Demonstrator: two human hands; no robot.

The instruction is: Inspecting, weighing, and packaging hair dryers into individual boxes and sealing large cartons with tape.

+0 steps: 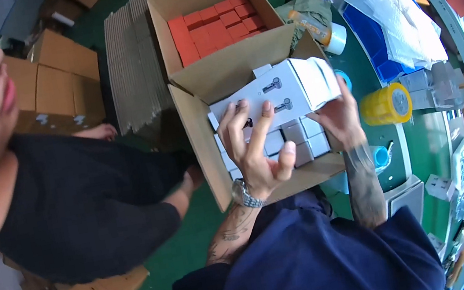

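Note:
A stack of small white product boxes (290, 88) is held over an open brown carton (201, 144). My left hand (254, 147), with a wristwatch on the wrist, rests its fingers on the near face of the stack. My right hand (339, 117) grips the stack from the right side and below. Inside the carton lie more white boxes (287, 141) in rows. Behind it a second open carton (182, 4) holds several red boxes (217, 26).
Another person in a black shirt (75, 204) bends in at the left, one hand (191, 177) near the carton's left wall. A yellow tape roll (386, 105), a clear tape roll (334, 37) and blue bins (371, 33) sit at the right. Flat cardboard sheets (134, 63) lie stacked behind.

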